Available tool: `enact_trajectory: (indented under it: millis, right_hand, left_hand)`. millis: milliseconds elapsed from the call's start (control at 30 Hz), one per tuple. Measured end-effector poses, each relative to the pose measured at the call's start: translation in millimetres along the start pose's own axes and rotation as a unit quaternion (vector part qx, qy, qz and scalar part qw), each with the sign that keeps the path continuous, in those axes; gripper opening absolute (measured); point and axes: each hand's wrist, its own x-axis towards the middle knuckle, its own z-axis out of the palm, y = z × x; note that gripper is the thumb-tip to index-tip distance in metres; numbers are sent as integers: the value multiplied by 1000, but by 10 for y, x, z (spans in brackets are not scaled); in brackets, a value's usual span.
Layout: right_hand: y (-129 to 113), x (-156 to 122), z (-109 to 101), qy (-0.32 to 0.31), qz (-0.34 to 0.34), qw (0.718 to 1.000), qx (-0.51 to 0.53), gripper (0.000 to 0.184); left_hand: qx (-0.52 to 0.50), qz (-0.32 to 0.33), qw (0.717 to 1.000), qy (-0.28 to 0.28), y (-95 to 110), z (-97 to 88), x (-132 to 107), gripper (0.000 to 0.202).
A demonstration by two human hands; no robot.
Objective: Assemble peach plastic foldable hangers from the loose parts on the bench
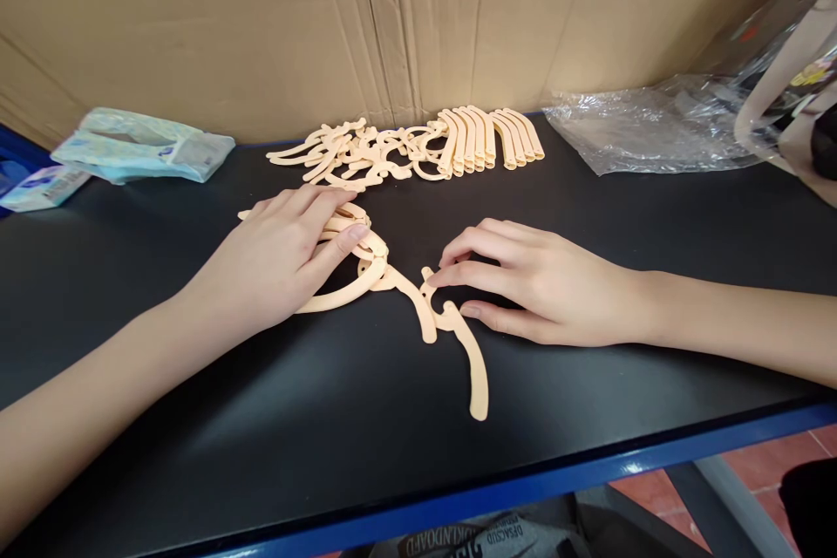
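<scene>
My left hand lies flat, fingers stretched out, on a small stack of curved peach plastic pieces on the black table. My right hand rests to the right of it, fingertips bent and pressing on the hooked end of another curved peach piece that runs toward the front edge. Farther back lies a loose heap of the same pieces, and beside it a neat row of curved pieces set side by side.
A cardboard wall closes the back of the table. Tissue packs lie at the back left. Crumpled clear plastic bags sit at the back right. The table's blue front edge runs along the bottom.
</scene>
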Motion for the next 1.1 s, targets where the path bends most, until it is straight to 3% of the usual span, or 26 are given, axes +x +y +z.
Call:
enact_trajectory:
  millis: [1100]
  right_hand:
    - [14,-11,17,13,-11,1000,-19,32]
  left_hand:
    - [-7,-9,1000,14,-2,24,23,65]
